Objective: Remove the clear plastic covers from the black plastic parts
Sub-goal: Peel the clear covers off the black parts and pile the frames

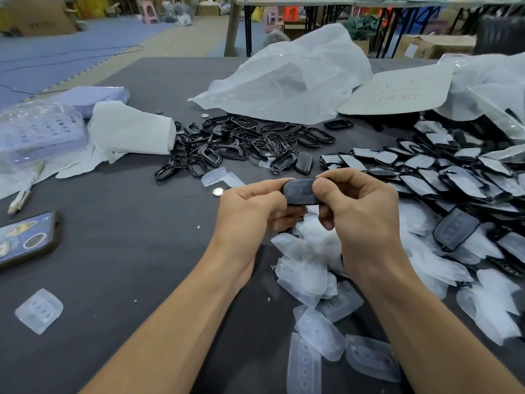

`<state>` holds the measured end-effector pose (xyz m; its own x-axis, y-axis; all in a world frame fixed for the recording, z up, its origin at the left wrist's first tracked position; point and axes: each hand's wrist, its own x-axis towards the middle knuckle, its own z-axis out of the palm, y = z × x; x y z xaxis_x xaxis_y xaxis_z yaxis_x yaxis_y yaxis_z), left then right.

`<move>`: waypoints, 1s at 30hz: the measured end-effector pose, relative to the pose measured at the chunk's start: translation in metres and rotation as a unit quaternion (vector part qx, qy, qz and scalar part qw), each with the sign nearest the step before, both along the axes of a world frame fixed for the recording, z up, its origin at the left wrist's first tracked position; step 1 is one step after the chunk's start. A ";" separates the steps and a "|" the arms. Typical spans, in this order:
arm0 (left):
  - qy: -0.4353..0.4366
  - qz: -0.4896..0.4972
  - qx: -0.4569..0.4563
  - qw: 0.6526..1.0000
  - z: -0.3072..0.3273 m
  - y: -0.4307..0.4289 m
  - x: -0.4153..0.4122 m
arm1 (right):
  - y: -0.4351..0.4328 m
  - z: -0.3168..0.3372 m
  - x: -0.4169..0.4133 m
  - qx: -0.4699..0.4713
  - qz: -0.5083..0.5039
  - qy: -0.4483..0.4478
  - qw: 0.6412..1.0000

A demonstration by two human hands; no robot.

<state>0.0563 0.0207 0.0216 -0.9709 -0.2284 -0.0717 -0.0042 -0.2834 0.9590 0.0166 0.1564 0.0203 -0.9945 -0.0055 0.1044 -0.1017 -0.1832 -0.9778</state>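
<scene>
Part, black, held clear of the tabletop at mid-scene, long side level, broad face toward the camera. Hazy over that face, so probably not yet stripped; cannot tell for sure.

Pinched at the left end by the left hand, thumb on top and fingers curled beneath: grip closed on it, likely as the steadying hold. Pinched at the right end by the right hand, thumb pressed on the top edge, fingers curled under: grip closed on it too, seemingly feeling for an edge to peel.

Held right over the heap of shed covers, presumably for a straight drop onto it. To the right, within easy reach, a spread of covered parts, overlapping, waiting their turn.

Farther off, beyond the hands, a tangle of black frames, kept apart from the rest. Between frames and left hand, a coin cell and two stray covers. Behind the frames, a slack bag.

Near left, one lone cover, and a phone at the edge, well out of the work.
</scene>
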 end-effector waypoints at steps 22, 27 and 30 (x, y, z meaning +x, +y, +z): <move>0.007 0.029 -0.074 0.997 0.000 -0.004 0.003 | -0.002 -0.005 0.003 0.087 -0.008 0.044 0.995; 0.005 0.054 -0.117 0.992 -0.001 -0.005 0.002 | -0.002 -0.005 0.002 0.105 -0.012 0.060 0.993; 0.002 0.066 -0.128 0.990 -0.001 -0.006 0.002 | -0.002 -0.006 0.002 0.109 -0.007 0.064 0.992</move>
<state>0.0582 0.0150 0.0205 -0.9319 -0.3626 0.0081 0.0198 -0.0288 0.9994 0.0189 0.1541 0.0146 -0.9731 -0.0287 0.2286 -0.2295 0.0331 -0.9727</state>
